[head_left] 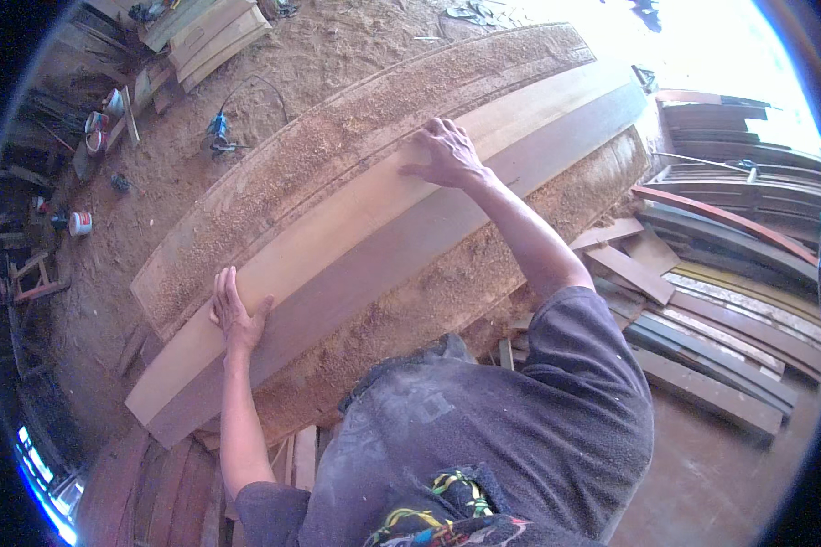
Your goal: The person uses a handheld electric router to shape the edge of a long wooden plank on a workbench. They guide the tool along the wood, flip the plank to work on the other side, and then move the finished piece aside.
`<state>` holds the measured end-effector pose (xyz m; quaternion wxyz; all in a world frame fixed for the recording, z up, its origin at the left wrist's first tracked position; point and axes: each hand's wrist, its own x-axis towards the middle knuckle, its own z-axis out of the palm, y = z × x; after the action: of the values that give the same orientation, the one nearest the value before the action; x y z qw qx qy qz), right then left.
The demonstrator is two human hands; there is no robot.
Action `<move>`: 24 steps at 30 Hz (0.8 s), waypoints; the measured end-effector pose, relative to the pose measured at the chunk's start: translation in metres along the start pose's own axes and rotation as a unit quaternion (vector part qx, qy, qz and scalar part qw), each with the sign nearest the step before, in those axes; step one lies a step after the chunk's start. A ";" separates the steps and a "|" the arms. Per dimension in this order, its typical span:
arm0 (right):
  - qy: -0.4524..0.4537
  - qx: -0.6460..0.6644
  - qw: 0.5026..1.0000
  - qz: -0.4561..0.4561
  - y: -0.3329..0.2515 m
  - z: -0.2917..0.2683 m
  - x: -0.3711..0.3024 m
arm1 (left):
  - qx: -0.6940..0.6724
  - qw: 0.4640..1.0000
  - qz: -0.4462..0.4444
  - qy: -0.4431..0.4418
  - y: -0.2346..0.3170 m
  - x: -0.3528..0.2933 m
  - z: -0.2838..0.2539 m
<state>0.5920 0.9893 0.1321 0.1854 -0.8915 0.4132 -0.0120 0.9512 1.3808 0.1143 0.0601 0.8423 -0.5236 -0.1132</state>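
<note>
A long wooden plank (371, 244) lies slantwise across a workbench (374, 374) strewn with wood shavings. One lengthwise band of it is pale, and the band nearer me is darker and greyish. Towards its near left end, my left hand (237, 314) is closed over the far edge, with the thumb on the pale band. Farther along to the right, my right hand (449, 157) grips the same edge, its fingers bent over it and somewhat apart. The undersides of the fingers are hidden.
A blue corded power tool (217, 132) rests on the sawdust-covered ground beyond the bench. Several buckets (80, 223) stand at the left. Boards (212, 41) are piled at the far left, and stacked planks (711, 319) fill the right side. More reddish boards (146, 492) lie at the lower left.
</note>
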 end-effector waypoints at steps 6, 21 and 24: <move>-0.018 -0.011 0.999 0.042 -0.005 -0.002 -0.004 | -0.023 0.997 0.040 0.062 0.000 -0.005 0.008; 0.003 -0.095 0.994 0.049 0.010 0.032 -0.012 | -0.227 0.918 -0.182 0.271 0.105 -0.175 0.033; 0.090 -0.084 0.992 -0.027 0.006 0.046 -0.007 | -0.316 0.828 -0.292 0.359 0.101 -0.260 0.087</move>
<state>0.5912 1.0057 0.0885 0.0713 -0.9101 0.4036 -0.0618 0.7308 1.5703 0.0850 0.4704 0.8724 -0.1302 0.0258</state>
